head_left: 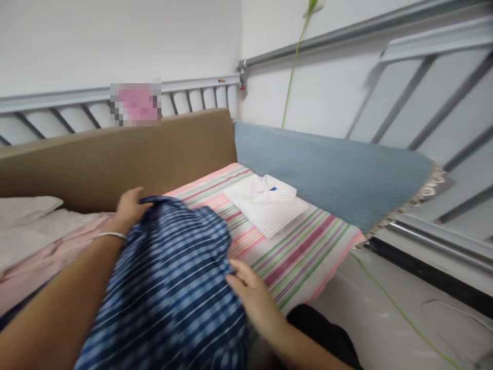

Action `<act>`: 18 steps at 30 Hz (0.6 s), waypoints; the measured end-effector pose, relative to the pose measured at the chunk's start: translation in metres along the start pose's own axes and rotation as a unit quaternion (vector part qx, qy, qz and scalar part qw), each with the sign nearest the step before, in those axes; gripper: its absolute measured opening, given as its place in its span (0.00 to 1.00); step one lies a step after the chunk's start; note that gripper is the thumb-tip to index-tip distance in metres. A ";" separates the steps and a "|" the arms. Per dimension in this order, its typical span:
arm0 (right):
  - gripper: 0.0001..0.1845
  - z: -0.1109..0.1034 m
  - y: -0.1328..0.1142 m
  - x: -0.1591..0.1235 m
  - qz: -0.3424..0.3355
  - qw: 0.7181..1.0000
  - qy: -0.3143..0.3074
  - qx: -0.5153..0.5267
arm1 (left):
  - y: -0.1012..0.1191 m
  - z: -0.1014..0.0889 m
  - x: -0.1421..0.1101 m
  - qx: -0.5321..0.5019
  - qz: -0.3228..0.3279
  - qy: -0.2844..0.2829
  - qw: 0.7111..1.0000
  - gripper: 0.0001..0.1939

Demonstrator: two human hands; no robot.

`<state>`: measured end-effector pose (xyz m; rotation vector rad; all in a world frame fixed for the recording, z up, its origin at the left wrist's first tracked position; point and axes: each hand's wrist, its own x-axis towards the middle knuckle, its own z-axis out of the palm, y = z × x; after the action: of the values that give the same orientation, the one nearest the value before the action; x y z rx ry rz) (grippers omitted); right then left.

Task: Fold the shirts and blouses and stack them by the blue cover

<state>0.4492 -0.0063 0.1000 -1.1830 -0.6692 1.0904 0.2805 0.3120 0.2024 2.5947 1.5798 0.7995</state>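
Note:
A blue plaid shirt hangs loosely between my two hands over the near side of the couch. My left hand, with a pale bracelet at its wrist, pinches the shirt's far left edge. At the right edge, the fingers of my right hand are closed on the cloth. Beyond it, a folded white striped shirt lies flat on the striped sheet, its collar toward the back. The lower end of the plaid shirt runs out of view.
Brown backrest and blue-covered armrest border the couch. Pink and white cloths lie at left. White radiators stand behind and at right. A green cord runs down the wall and along the floor. A dark knee shows below.

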 end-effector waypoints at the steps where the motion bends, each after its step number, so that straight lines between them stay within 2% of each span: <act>1: 0.23 -0.018 0.013 0.006 0.030 0.999 0.035 -0.007 | -0.005 0.015 -0.017 0.005 -0.004 -0.023 1.000 0.26; 3: 0.25 -0.044 0.035 0.015 0.082 0.993 0.082 0.007 | -0.025 0.032 -0.067 0.007 0.003 -0.064 0.998 0.28; 5: 0.26 -0.055 0.049 0.021 0.129 0.986 0.097 0.039 | -0.060 0.024 -0.133 -0.013 0.028 -0.087 0.996 0.26; 6: 0.25 -0.057 0.052 0.022 0.144 0.983 0.103 0.050 | -0.082 0.011 -0.171 -0.017 0.017 -0.091 0.996 0.25; 8: 0.23 -0.054 0.051 0.021 0.155 0.979 0.117 0.064 | -0.130 -0.029 -0.254 -0.009 -0.056 -0.071 0.996 0.25; 10: 0.19 -0.050 0.046 0.013 0.153 0.979 0.111 0.074 | -0.170 -0.074 -0.345 0.005 -0.168 -0.017 0.986 0.25; 11: 0.17 -0.048 0.044 0.007 0.154 0.980 0.100 0.078 | -0.182 -0.095 -0.391 0.008 -0.232 0.007 0.973 0.25; 13: 0.16 -0.045 0.041 -0.014 0.163 0.980 0.083 0.073 | -0.185 -0.126 -0.476 0.013 -0.366 0.019 0.930 0.25; 15: 0.19 -0.043 0.044 -0.043 0.178 0.979 0.079 0.053 | -0.160 -0.136 -0.545 -0.010 -0.453 0.024 0.891 0.27; 17: 0.25 -0.041 0.055 -0.079 0.216 0.974 0.067 0.033 | -0.118 -0.127 -0.588 -0.020 -0.457 0.036 0.889 0.27; 18: 0.28 -0.039 0.062 -0.098 0.244 0.968 0.052 0.027 | -0.095 -0.118 -0.599 -0.017 -0.410 0.041 0.911 0.27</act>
<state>0.4276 -0.1111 0.0412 -1.3851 -0.2655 1.4331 -0.0665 -0.1693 0.0288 1.5865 2.3460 0.8108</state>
